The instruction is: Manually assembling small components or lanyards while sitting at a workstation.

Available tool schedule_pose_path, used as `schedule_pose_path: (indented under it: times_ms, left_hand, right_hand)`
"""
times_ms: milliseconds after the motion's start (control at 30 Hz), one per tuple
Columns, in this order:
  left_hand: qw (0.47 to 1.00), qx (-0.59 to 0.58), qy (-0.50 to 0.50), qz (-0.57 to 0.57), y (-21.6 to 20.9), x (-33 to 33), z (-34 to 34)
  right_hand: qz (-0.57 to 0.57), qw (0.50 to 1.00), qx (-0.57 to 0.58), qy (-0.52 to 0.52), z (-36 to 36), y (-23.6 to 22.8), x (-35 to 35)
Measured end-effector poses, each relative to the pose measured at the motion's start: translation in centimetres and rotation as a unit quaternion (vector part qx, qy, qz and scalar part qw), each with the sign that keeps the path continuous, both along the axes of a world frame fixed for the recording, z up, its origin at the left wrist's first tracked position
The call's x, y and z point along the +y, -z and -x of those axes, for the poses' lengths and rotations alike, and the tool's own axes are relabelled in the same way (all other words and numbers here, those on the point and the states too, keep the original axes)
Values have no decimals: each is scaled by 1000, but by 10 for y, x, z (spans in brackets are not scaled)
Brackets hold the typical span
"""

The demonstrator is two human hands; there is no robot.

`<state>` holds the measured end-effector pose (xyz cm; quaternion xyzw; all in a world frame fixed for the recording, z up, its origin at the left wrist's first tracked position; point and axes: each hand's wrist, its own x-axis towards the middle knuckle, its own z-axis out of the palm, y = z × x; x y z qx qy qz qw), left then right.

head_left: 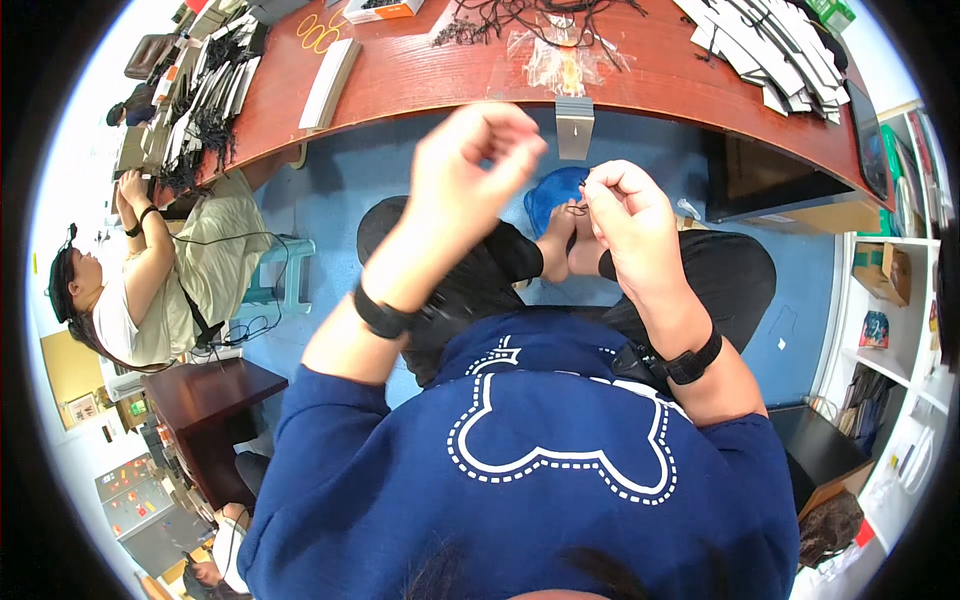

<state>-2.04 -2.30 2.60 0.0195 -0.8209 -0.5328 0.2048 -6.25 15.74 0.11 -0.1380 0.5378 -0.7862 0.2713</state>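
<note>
My left hand is raised in front of the table's near edge, blurred by motion. Its fingers curl toward the thumb, and anything between them is too small or smeared to make out. Lower and to the right, my right hand is closed, with thumb and forefinger pinching a thin black cord. The two hands are apart. Between and beyond them, a small grey-and-white block sticks out from the table edge, below crumpled clear plastic.
The red-brown table bears black cords, a white strip stack, white tags and yellow rubber bands. Another person sits at left near a stool. A blue bin stands under the table; shelves are at right.
</note>
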Motion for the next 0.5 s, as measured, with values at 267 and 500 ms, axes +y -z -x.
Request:
schedule_pose_path:
  times_ms: [267, 500]
  left_hand:
    - [998, 53, -13, -21, 16, 35, -17]
    - [990, 63, -11, 125, 11, 35, -20]
  right_hand:
    - [5, 999, 22, 30, -8, 5, -3]
    - [6, 998, 21, 52, -7, 10, -3]
